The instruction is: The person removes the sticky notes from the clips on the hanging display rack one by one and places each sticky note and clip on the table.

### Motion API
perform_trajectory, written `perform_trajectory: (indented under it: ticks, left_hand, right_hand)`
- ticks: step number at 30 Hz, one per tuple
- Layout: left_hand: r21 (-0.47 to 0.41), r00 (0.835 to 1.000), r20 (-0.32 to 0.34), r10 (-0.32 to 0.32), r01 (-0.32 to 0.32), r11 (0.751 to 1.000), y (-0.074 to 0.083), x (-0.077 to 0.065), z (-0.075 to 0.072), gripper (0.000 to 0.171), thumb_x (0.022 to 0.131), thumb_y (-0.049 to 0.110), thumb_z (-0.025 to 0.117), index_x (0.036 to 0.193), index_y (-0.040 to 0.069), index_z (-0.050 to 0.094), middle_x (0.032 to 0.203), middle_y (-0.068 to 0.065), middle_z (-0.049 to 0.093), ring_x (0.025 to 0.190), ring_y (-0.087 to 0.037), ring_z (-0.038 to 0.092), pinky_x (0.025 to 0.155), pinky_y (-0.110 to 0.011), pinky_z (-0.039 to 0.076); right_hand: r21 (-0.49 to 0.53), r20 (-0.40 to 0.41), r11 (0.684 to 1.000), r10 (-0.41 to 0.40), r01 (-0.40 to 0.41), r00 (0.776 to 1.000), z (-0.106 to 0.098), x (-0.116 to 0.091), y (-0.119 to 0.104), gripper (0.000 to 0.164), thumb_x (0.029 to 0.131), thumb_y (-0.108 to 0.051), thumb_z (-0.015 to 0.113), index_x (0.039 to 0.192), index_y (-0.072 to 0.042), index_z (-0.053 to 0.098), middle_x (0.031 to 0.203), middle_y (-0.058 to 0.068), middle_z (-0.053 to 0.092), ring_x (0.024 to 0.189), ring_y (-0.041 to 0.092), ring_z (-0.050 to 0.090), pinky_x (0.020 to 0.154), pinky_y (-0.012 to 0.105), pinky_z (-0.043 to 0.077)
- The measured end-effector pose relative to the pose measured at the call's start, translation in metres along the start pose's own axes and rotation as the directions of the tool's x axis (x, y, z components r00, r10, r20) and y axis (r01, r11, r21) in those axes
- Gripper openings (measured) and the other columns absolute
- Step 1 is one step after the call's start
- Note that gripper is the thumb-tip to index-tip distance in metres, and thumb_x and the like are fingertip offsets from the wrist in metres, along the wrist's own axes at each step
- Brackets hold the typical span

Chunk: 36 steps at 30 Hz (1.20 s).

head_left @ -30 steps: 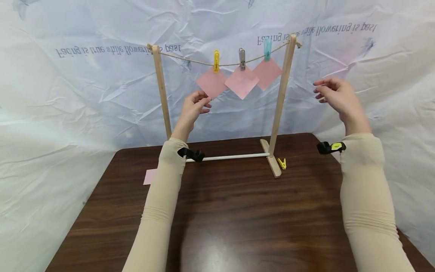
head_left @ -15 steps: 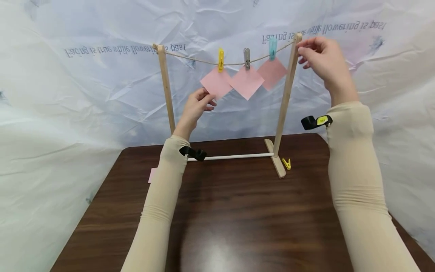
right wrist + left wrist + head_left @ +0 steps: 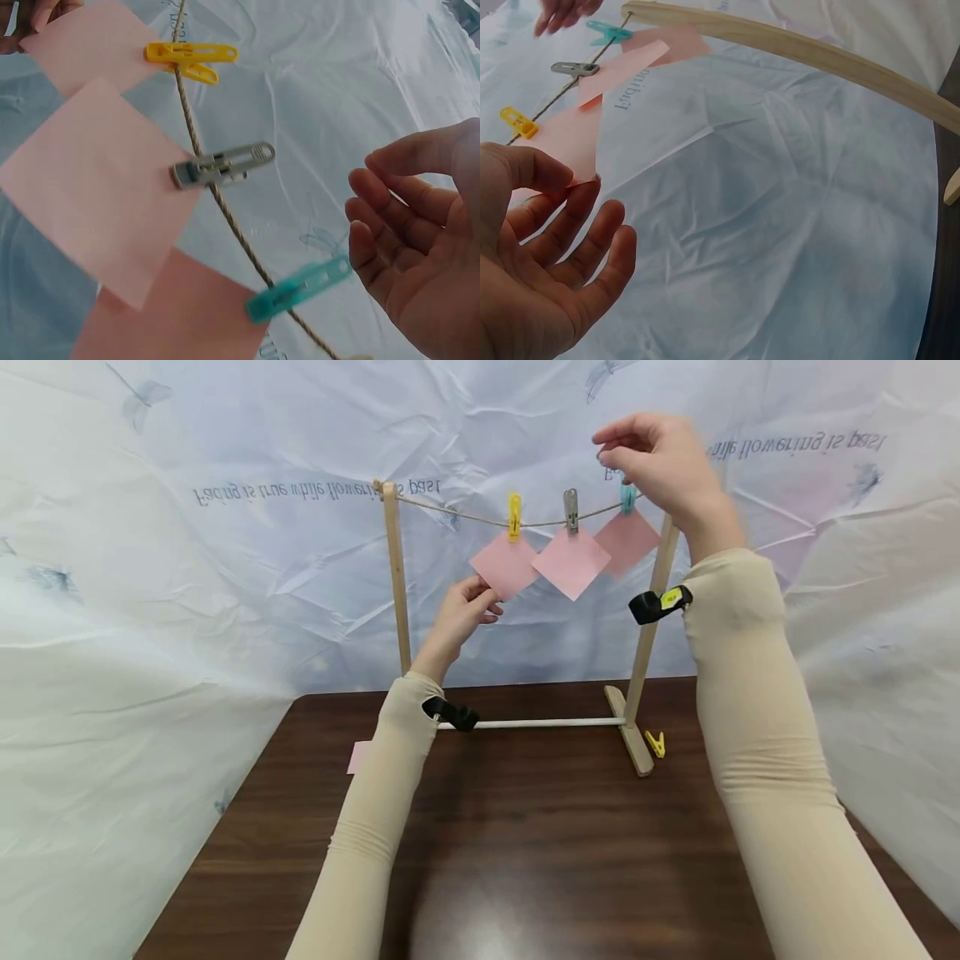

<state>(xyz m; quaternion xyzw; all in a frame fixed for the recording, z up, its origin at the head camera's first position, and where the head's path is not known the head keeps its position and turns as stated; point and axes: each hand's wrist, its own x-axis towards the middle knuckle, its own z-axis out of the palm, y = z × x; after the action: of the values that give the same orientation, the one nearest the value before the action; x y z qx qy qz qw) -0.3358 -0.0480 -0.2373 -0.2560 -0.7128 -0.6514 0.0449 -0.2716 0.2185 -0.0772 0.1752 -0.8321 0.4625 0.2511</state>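
My left hand (image 3: 459, 620) pinches the bottom corner of the left pink paper square (image 3: 504, 566) between thumb and fingers; a yellow clothespin (image 3: 514, 518) clips that square to the twine (image 3: 457, 513). A grey clothespin (image 3: 225, 163) holds the middle pink square (image 3: 572, 565), and a teal clothespin (image 3: 300, 287) the right one (image 3: 628, 543). My right hand (image 3: 663, 472) is raised above the line's right end, in front of the post top. Its fingers are loosely bent with nothing between them, close to the teal clothespin's handle end in the right wrist view.
Two wooden posts (image 3: 397, 581) carry the twine, joined low down by a white rod (image 3: 547, 723). A loose yellow clothespin (image 3: 656, 743) lies beside the right foot (image 3: 637, 750). Another pink paper (image 3: 358, 757) on the dark table (image 3: 555, 843) is partly behind the left sleeve.
My right hand has moved left and up, from right of the rack to above the teal clothespin. The left hand keeps its pinch on the paper corner. The head view has shifted slightly.
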Motion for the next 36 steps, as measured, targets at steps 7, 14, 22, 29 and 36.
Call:
perform_trajectory:
  ticks: [7, 14, 22, 29, 36]
  left_hand:
    - [0.016, 0.999, 0.012, 0.033, -0.033, 0.999, 0.002, 0.001, 0.0, 0.023, 0.101, 0.014, 0.058, 0.118, 0.001, 0.065, 0.101, -0.009, 0.066, 0.086, -0.022, 0.063, 0.086, -0.044, 0.056]
    - [0.013, 0.999, 0.006, 0.038, -0.038, 0.999, -0.002, 0.001, 0.004, 0.019, 0.1, 0.011, 0.058, 0.114, 0.0, 0.065, 0.099, -0.01, 0.065, 0.086, -0.023, 0.064, 0.083, -0.04, 0.057]
    - [0.031, 0.999, 0.007, 0.041, -0.041, 0.999, 0.0, 0.003, 0.009, 0.02, 0.099, 0.011, 0.059, 0.115, 0.0, 0.065, 0.099, -0.013, 0.066, 0.089, -0.031, 0.066, 0.083, -0.042, 0.057]
    - [0.042, 0.999, 0.018, 0.051, -0.052, 0.998, 0.001, 0.002, 0.01, 0.021, 0.1, 0.012, 0.058, 0.116, -0.001, 0.065, 0.11, -0.028, 0.064, 0.095, -0.04, 0.064, 0.081, -0.038, 0.057]
    - [0.041, 0.999, 0.004, 0.048, -0.048, 0.998, 0.001, 0.002, 0.007, 0.019, 0.101, 0.013, 0.058, 0.113, 0.001, 0.066, 0.1, -0.016, 0.065, 0.09, -0.032, 0.065, 0.077, -0.032, 0.056]
  right_hand:
    - [-0.156, 0.152, 0.988, 0.026, -0.002, 0.988, 0.021, 0.023, -0.013, 0.04, 0.101, -0.024, 0.052, 0.138, -0.012, 0.061, 0.119, -0.002, 0.062, 0.109, 0.012, 0.054, 0.101, 0.028, 0.038]
    - [-0.339, 0.345, 0.94, 0.092, 0.033, 0.934, 0.038, 0.036, -0.013, 0.052, 0.101, -0.036, 0.049, 0.146, -0.012, 0.053, 0.144, 0.011, 0.055, 0.134, 0.029, 0.046, 0.112, 0.049, 0.034]
    - [-0.338, 0.473, 0.939, 0.116, 0.058, 0.873, 0.041, 0.038, -0.006, 0.056, 0.102, -0.039, 0.049, 0.148, -0.006, 0.049, 0.147, 0.018, 0.05, 0.139, 0.035, 0.042, 0.114, 0.055, 0.03]
    - [-0.336, 0.429, 0.942, 0.127, 0.028, 0.894, 0.043, 0.037, -0.004, 0.054, 0.1, -0.041, 0.054, 0.141, -0.007, 0.056, 0.142, 0.013, 0.054, 0.133, 0.03, 0.047, 0.111, 0.051, 0.034]
    - [-0.311, 0.374, 0.95, 0.14, -0.018, 0.917, 0.047, 0.039, -0.005, 0.048, 0.096, -0.043, 0.061, 0.132, -0.011, 0.064, 0.134, 0.007, 0.059, 0.125, 0.022, 0.051, 0.106, 0.045, 0.038]
